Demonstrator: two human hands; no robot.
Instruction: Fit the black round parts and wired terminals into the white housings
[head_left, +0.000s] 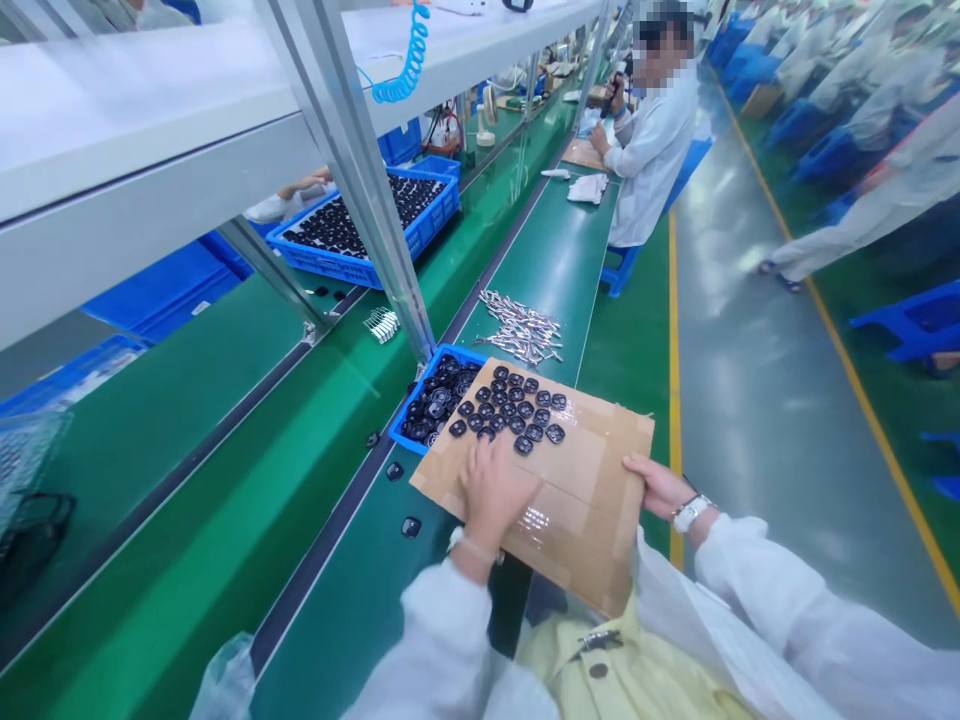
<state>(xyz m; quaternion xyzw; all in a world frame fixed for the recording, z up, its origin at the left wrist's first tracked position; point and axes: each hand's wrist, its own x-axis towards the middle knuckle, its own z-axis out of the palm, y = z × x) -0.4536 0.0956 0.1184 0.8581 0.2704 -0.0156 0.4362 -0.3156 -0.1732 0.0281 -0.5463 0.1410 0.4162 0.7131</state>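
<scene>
Head cam: my left hand point(495, 490) lies flat on a taped cardboard sheet point(581, 510); my right hand point(660, 487) grips its right edge, hands well apart. Black moulded parts point(510, 410) sit on its far end, overlapping a blue crate point(412, 390).

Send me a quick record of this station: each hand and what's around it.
Left hand: resting on a cardboard sheet
Right hand: gripping the sheet's right edge
On sheet: black square parts
Under sheet's corner: blue plastic crate
Nearby: silver metal parts loose on green conveyor belt
</scene>
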